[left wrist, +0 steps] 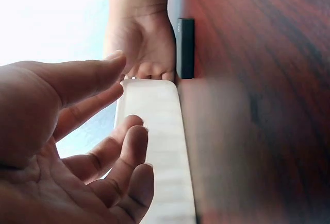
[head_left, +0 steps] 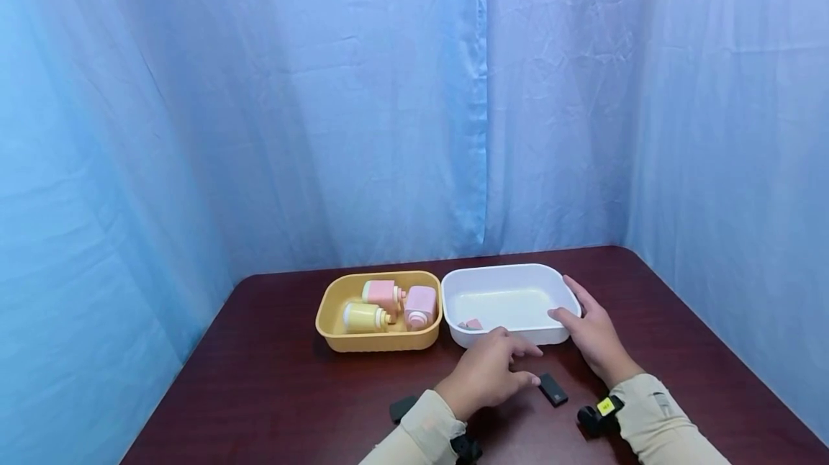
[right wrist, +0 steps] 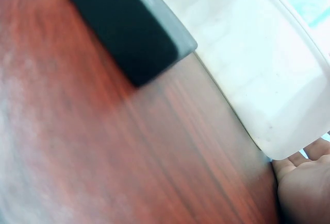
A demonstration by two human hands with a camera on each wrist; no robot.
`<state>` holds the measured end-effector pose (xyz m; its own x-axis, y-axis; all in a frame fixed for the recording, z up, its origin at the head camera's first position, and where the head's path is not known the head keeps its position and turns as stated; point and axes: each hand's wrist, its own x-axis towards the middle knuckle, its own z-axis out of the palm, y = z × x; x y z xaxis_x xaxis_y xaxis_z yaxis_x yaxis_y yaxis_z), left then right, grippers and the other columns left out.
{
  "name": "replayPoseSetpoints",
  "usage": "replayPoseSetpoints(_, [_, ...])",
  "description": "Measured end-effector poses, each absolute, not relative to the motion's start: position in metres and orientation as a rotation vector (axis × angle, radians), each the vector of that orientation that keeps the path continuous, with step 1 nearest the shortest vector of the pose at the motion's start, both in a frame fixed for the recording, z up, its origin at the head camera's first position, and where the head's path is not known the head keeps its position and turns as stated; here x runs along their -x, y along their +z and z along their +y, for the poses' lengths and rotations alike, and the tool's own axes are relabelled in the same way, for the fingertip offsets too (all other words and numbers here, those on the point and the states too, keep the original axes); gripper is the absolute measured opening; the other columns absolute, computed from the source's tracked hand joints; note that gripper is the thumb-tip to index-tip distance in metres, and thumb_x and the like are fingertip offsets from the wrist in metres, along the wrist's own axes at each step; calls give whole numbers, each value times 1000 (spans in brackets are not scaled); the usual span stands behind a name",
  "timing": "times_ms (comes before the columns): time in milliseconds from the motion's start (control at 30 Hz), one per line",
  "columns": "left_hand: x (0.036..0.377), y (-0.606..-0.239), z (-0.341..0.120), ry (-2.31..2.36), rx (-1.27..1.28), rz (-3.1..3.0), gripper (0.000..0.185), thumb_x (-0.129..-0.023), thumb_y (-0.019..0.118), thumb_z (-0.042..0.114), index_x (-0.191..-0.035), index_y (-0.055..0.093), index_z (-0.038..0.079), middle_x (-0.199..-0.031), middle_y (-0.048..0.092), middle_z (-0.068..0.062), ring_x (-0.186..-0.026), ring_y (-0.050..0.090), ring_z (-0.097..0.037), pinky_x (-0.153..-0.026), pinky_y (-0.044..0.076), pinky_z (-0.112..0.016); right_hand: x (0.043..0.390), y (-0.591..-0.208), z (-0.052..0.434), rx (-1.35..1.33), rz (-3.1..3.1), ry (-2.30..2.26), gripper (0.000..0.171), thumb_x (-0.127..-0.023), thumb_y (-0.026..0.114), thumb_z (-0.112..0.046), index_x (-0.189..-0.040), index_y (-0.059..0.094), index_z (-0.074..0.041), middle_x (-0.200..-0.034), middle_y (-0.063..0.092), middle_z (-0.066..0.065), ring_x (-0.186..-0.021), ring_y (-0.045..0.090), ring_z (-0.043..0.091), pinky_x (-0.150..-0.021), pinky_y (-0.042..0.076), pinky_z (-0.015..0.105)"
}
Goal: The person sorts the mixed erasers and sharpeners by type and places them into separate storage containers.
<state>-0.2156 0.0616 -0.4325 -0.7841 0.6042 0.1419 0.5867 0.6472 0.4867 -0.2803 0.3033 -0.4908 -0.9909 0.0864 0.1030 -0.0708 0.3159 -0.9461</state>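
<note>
A white plastic basin (head_left: 463,337) stands on the table, with a small pink piece (head_left: 474,324) at its near left corner, partly hidden by the wall. My right hand (head_left: 597,341) holds its right end, thumb over the rim and the other fingers along the outside. In front of the basin hovers my left hand (head_left: 487,371), its fingers loosely bent and spread from the thumb, nothing between them in the left wrist view. A small black block (head_left: 553,389) lies between my hands on the table; it appears large in the right wrist view (right wrist: 129,33).
Left of the white basin and close against it is a yellow basin (head_left: 382,342) with a yellow bottle (head_left: 364,317), a pink bottle (head_left: 381,292) and a lilac-pink bottle (head_left: 421,302) lying inside. Another black block (head_left: 403,409) lies by my left sleeve. Blue curtains (head_left: 388,105) surround the dark red table (head_left: 272,364).
</note>
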Motion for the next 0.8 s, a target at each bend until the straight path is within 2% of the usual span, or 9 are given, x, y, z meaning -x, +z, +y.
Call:
replayPoseSetpoints(167, [215,-436,63,738,-1093,2779,39,-92,80,29,-130,73,28,-116,71,11,-104,60,0,-85,50,-15,280,-491,303,16,-2434,1757,82,-101,66,-24,-167,18,-21,-171,23,12,-151,32,33,-87,38,5])
replayPoseSetpoints(300, [216,-437,65,704,-1054,2703,41,-93,79,27,-133,71,31,-115,68,12,-102,58,3,-84,50,-16,280,-490,302,23,-2431,1761,82,-100,66,-22,-167,18,-21,-171,23,12,-151,32,33,-87,38,5])
replayPoseSetpoints(500, [217,-440,68,679,-1050,2642,43,-93,78,24,-135,70,31,-116,72,15,-101,61,5,-84,52,-17,279,-491,303,10,-2431,1747,82,-100,66,-21,-167,19,-20,-171,23,12,-151,31,32,-87,36,3])
replayPoseSetpoints(633, [214,-441,70,606,-1027,2648,44,-93,78,25,-135,69,33,-109,72,17,-93,55,5,-79,49,-16,279,-490,303,-7,-2424,1760,83,-100,66,-23,-167,19,-20,-171,22,10,-152,28,31,-88,36,2])
replayPoseSetpoints(800, [210,-443,71,476,-1029,2676,42,-93,79,30,-134,70,37,-93,66,16,-85,47,1,-71,43,-16,278,-490,303,-11,-2421,1777,83,-100,66,-22,-167,17,-23,-172,20,10,-153,27,31,-88,36,2])
